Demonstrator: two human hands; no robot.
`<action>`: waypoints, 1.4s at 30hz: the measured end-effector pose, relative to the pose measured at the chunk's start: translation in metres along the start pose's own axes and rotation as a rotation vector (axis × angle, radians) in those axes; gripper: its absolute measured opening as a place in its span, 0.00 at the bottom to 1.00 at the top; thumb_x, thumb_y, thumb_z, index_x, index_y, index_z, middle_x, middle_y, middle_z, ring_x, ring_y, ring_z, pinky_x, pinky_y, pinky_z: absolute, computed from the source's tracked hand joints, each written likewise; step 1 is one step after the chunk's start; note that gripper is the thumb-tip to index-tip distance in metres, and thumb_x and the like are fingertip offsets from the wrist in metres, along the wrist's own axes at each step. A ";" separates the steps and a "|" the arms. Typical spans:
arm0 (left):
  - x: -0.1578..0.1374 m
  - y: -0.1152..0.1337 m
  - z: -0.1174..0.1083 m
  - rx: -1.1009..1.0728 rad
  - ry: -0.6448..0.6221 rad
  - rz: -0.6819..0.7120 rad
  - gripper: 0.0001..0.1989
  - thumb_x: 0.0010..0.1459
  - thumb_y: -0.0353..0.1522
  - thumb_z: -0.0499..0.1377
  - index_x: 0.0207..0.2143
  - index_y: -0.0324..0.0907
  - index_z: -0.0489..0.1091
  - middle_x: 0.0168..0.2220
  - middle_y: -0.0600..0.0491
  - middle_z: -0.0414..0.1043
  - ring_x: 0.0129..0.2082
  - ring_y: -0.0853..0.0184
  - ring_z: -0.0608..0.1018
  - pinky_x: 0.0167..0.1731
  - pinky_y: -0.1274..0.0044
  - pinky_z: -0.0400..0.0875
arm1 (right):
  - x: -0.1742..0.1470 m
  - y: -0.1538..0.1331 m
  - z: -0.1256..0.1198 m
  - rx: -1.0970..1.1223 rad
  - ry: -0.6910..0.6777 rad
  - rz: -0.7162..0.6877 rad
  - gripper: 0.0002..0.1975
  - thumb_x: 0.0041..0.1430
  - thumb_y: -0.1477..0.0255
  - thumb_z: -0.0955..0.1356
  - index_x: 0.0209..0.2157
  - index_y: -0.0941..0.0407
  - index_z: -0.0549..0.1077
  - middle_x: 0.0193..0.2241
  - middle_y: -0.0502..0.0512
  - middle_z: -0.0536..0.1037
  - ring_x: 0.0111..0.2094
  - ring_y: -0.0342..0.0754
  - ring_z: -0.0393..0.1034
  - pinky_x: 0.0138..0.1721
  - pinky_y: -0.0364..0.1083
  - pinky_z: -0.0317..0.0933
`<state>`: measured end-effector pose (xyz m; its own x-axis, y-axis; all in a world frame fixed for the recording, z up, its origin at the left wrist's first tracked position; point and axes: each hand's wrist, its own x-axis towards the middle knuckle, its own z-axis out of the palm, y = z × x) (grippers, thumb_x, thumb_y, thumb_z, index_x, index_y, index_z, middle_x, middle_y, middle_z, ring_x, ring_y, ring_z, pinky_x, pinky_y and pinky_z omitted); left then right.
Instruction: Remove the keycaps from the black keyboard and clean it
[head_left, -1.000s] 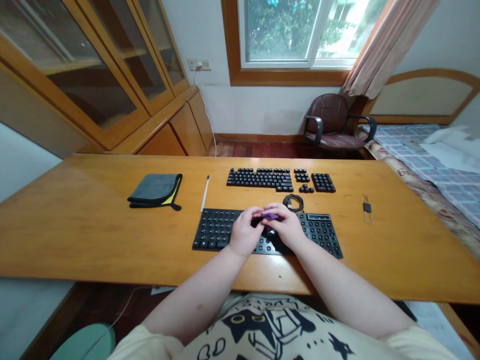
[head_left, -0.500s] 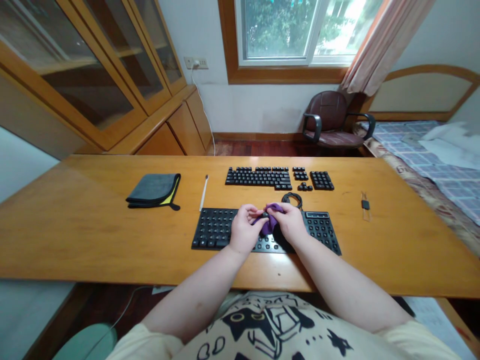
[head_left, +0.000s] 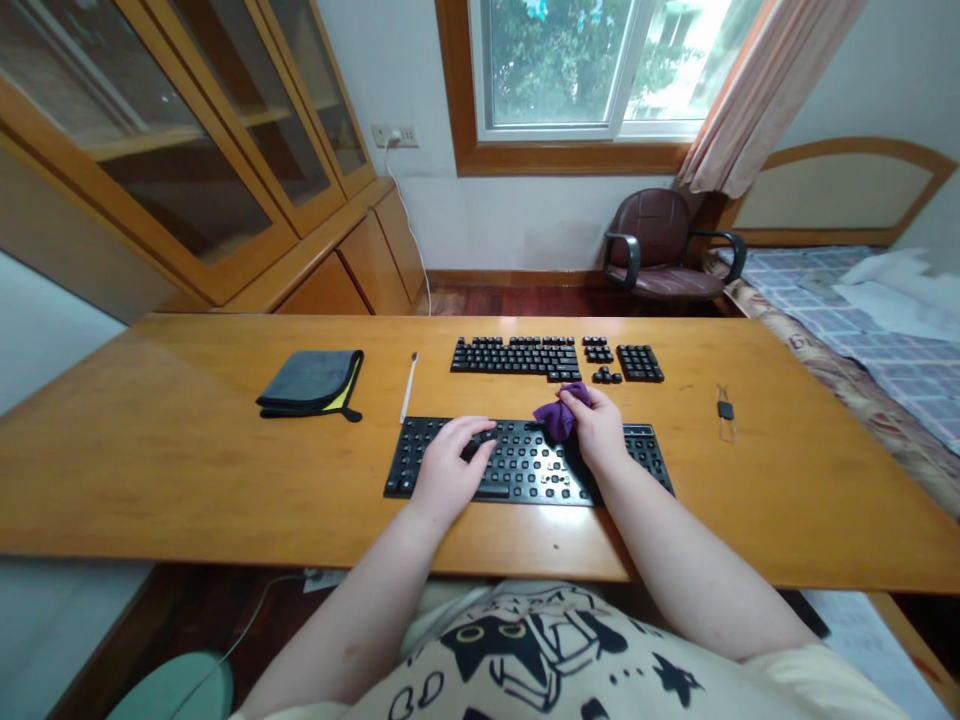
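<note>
The black keyboard base [head_left: 532, 478] lies in front of me, many of its key posts bare and some keys fitted. Over its left-middle part is my left hand [head_left: 454, 465], with a small black keycap [head_left: 489, 436] between thumb and fingertips, close to the key posts. My right hand [head_left: 604, 430] pinches a crumpled purple cloth [head_left: 559, 418] just above the right half of the base, hiding part of it. Behind the base, loose black keycaps [head_left: 517, 356] are laid out in keyboard order, with a separate number pad block [head_left: 640, 363] at their right.
A folded grey cloth with yellow lining [head_left: 311, 382] lies at the left on the wooden desk [head_left: 150, 450]. Beside it is a slim white brush [head_left: 409, 388]. To the right lies a wire keycap puller [head_left: 725, 411]. A chair [head_left: 656, 245] stands beyond the desk.
My hands have parted. The left moved left and down to the keyboard base with the keycap, while the right drew right and slightly up with the purple cloth.
</note>
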<state>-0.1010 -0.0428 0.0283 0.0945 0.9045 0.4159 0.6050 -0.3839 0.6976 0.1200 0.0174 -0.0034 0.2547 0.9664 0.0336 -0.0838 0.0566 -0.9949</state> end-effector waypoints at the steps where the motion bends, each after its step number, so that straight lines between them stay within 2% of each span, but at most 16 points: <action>1: -0.003 -0.003 -0.006 0.029 -0.028 0.016 0.11 0.55 0.31 0.57 0.42 0.46 0.73 0.40 0.51 0.73 0.42 0.64 0.74 0.46 0.70 0.70 | 0.000 0.001 0.000 -0.019 -0.003 -0.008 0.16 0.45 0.61 0.72 0.33 0.56 0.76 0.31 0.55 0.78 0.34 0.50 0.73 0.40 0.52 0.67; 4: -0.011 -0.011 -0.019 0.098 -0.127 0.047 0.15 0.56 0.30 0.55 0.46 0.48 0.71 0.40 0.51 0.72 0.42 0.64 0.74 0.46 0.70 0.70 | -0.001 0.000 0.000 -0.059 0.006 -0.018 0.16 0.45 0.61 0.72 0.34 0.56 0.77 0.30 0.55 0.78 0.33 0.50 0.72 0.40 0.52 0.67; 7: -0.018 -0.016 -0.023 0.143 -0.187 0.036 0.14 0.56 0.29 0.54 0.44 0.47 0.73 0.41 0.51 0.71 0.42 0.65 0.74 0.46 0.70 0.70 | -0.002 -0.002 0.000 -0.073 0.007 -0.014 0.15 0.45 0.61 0.72 0.33 0.56 0.77 0.31 0.55 0.78 0.33 0.49 0.72 0.40 0.51 0.66; 9: -0.022 -0.017 -0.021 0.147 -0.214 -0.001 0.13 0.56 0.29 0.54 0.42 0.45 0.74 0.41 0.50 0.71 0.43 0.64 0.74 0.46 0.70 0.71 | -0.002 -0.002 0.001 -0.077 0.001 -0.006 0.15 0.45 0.62 0.72 0.33 0.56 0.77 0.31 0.55 0.78 0.32 0.49 0.72 0.40 0.51 0.66; 14: -0.025 -0.010 -0.009 0.055 -0.261 -0.022 0.16 0.56 0.26 0.51 0.45 0.44 0.71 0.46 0.49 0.71 0.46 0.64 0.74 0.48 0.71 0.70 | 0.000 0.001 0.000 -0.076 0.004 -0.009 0.16 0.44 0.61 0.72 0.34 0.56 0.77 0.31 0.55 0.78 0.33 0.49 0.72 0.40 0.51 0.66; 19: -0.027 0.005 0.000 -0.001 -0.311 -0.079 0.14 0.55 0.31 0.56 0.45 0.47 0.71 0.41 0.51 0.75 0.35 0.66 0.77 0.39 0.73 0.74 | -0.002 -0.006 0.001 -0.094 0.004 -0.002 0.16 0.44 0.61 0.72 0.33 0.57 0.77 0.30 0.55 0.78 0.33 0.50 0.72 0.40 0.51 0.66; 23: -0.031 0.014 0.009 0.057 -0.321 0.007 0.13 0.51 0.32 0.61 0.41 0.48 0.73 0.40 0.52 0.76 0.41 0.61 0.76 0.44 0.69 0.70 | -0.004 -0.010 0.003 -0.097 0.009 0.020 0.14 0.45 0.63 0.72 0.33 0.56 0.77 0.31 0.55 0.78 0.33 0.49 0.72 0.40 0.50 0.66; 27: -0.032 0.018 0.014 0.111 -0.406 0.117 0.14 0.52 0.30 0.61 0.42 0.50 0.73 0.37 0.53 0.76 0.38 0.62 0.75 0.47 0.65 0.64 | -0.003 -0.010 0.002 -0.120 0.008 0.022 0.14 0.46 0.63 0.72 0.33 0.56 0.77 0.31 0.55 0.78 0.35 0.50 0.71 0.43 0.51 0.64; 31: -0.032 0.015 0.017 0.136 -0.385 0.095 0.10 0.49 0.33 0.64 0.37 0.48 0.74 0.35 0.53 0.76 0.38 0.62 0.74 0.48 0.65 0.63 | -0.004 -0.012 0.002 -0.142 0.005 0.039 0.14 0.46 0.63 0.72 0.34 0.56 0.76 0.31 0.55 0.77 0.35 0.50 0.71 0.43 0.53 0.63; 35: -0.035 0.011 0.024 0.149 -0.329 0.050 0.11 0.43 0.35 0.68 0.32 0.46 0.74 0.37 0.53 0.75 0.44 0.60 0.72 0.49 0.64 0.62 | -0.005 -0.016 0.003 -0.126 0.022 0.054 0.12 0.45 0.65 0.72 0.32 0.57 0.76 0.30 0.54 0.77 0.33 0.49 0.71 0.42 0.51 0.64; 42: -0.040 0.005 0.036 0.192 -0.293 0.001 0.12 0.40 0.35 0.69 0.30 0.46 0.74 0.39 0.54 0.75 0.50 0.56 0.68 0.55 0.59 0.54 | -0.005 -0.015 0.004 -0.122 0.029 0.046 0.14 0.45 0.64 0.72 0.32 0.57 0.77 0.29 0.54 0.77 0.32 0.48 0.70 0.39 0.49 0.64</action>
<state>-0.0727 -0.0742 -0.0056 0.3009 0.9297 0.2123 0.7397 -0.3680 0.5634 0.1164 0.0124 0.0119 0.2812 0.9596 -0.0133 0.0213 -0.0201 -0.9996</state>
